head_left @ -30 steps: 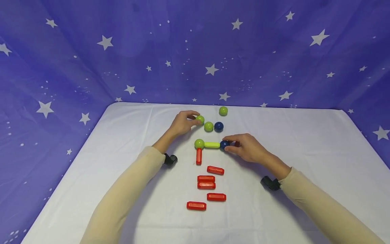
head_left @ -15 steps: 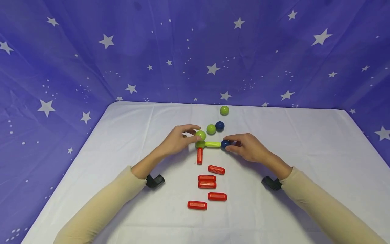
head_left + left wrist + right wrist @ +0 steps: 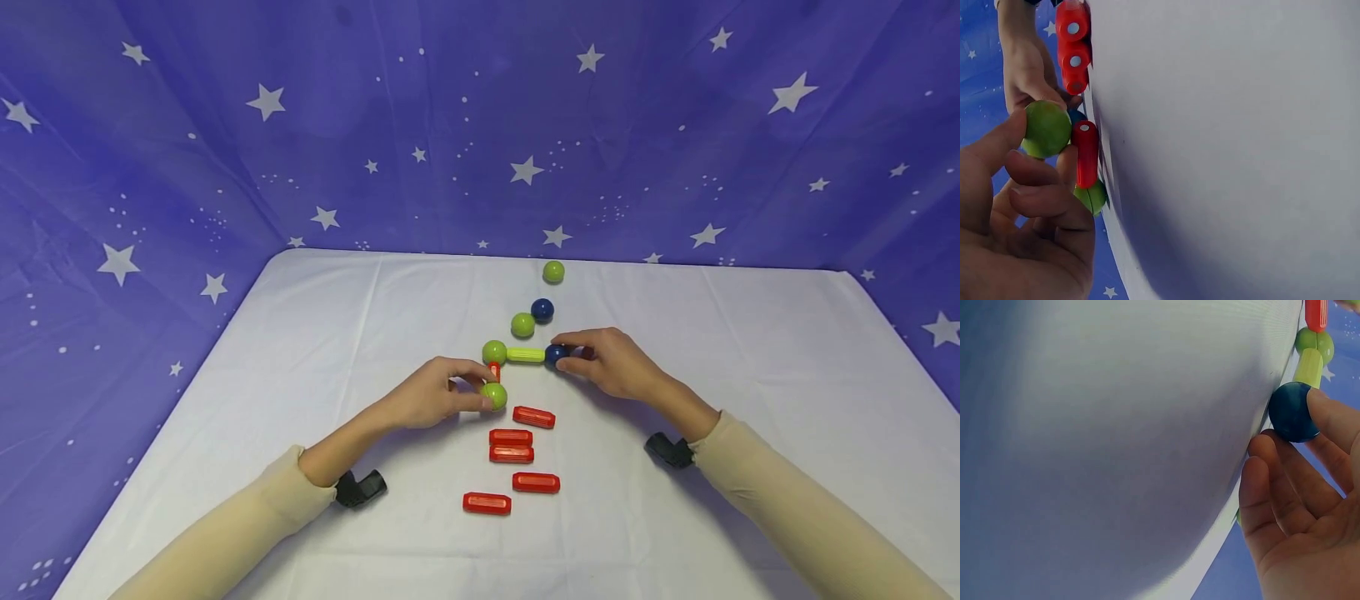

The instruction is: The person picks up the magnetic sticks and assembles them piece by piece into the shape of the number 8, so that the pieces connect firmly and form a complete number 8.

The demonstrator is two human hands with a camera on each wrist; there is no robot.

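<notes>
My left hand [image 3: 435, 392] pinches a green ball [image 3: 496, 396] between thumb and fingertips, at the near end of a red rod [image 3: 494, 372]. In the left wrist view this held ball [image 3: 1047, 129] appears slightly above the red rod's pale-tipped end [image 3: 1085, 127]; whether they touch I cannot tell. The rod's far end meets another green ball [image 3: 494, 352]. From that ball a yellow-green rod [image 3: 526, 355] runs right to a blue ball [image 3: 556, 357]. Thumb and fingers of my right hand [image 3: 611, 362] pinch this blue ball, also visible in the right wrist view [image 3: 1294, 412].
Behind the joined pieces lie a loose green ball [image 3: 522, 325], a blue ball [image 3: 542, 310] beside it and a farther green ball [image 3: 553, 272]. Several loose red rods [image 3: 512, 454] lie nearer on the white tablecloth [image 3: 375, 550]. A starry blue curtain [image 3: 450, 100] surrounds the table.
My left hand has brought the green ball from the back, over the joined green ball, toward me to the red rod's near end. The loose green ball shifted slightly nearer. My right hand stayed put.
</notes>
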